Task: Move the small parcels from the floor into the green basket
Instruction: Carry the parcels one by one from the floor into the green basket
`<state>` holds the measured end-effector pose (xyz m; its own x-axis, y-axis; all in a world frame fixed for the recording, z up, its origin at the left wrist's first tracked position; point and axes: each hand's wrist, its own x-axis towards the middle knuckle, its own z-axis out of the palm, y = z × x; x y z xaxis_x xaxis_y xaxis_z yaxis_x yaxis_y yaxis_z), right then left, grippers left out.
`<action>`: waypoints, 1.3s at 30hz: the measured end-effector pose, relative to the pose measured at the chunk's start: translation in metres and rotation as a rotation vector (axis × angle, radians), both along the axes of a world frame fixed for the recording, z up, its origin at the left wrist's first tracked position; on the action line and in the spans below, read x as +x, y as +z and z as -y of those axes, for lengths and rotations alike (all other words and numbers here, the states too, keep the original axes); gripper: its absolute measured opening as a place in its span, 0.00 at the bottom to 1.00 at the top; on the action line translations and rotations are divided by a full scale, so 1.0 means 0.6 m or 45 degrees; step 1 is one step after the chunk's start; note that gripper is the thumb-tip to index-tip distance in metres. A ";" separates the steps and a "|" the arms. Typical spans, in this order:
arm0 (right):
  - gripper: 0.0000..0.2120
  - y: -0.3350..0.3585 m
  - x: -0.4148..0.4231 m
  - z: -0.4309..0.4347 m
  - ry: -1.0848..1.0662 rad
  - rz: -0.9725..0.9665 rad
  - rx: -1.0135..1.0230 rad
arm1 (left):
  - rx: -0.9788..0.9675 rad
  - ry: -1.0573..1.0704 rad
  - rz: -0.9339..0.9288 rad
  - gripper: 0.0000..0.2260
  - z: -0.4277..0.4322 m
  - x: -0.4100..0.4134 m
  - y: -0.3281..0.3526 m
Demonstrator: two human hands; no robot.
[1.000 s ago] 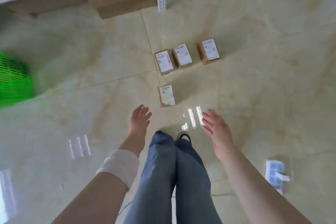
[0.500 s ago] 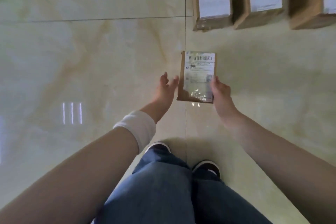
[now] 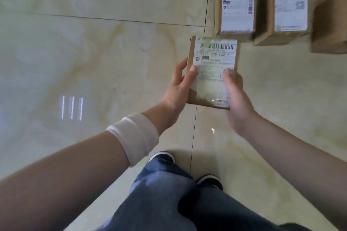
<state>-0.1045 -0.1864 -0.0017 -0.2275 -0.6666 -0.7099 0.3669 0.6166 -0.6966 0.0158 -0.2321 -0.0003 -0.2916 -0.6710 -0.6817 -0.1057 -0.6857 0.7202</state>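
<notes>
A small brown cardboard parcel (image 3: 213, 62) with a white barcode label is held above the floor between both hands. My left hand (image 3: 178, 88) grips its left edge, thumb on the label. My right hand (image 3: 236, 99) grips its right edge and lower corner. Three more brown parcels lie in a row on the floor beyond it: one with a red-topped label (image 3: 236, 3), a second (image 3: 285, 9) to its right, and a third (image 3: 330, 28) cut by the right edge. The green basket is out of view.
The floor (image 3: 93, 62) is glossy cream marble tile with dark grout lines and a light reflection at the left. My legs in blue jeans (image 3: 169, 193) and dark shoes (image 3: 210, 182) fill the bottom middle. A white band wraps my left wrist (image 3: 135, 135).
I bent down from standing, and both open hands closed on the nearest parcel. It has come up off the floor, nearer the camera.
</notes>
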 end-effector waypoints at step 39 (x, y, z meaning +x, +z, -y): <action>0.23 0.994 0.964 0.179 0.606 -0.003 -0.015 | -0.078 1.079 -0.065 0.22 0.029 0.946 0.986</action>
<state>0.4737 -0.2941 0.5945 0.1034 -0.7049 -0.7017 0.0438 0.7080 -0.7048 0.5833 -0.2496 0.5912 0.2968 -0.7118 -0.6367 0.4595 -0.4780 0.7486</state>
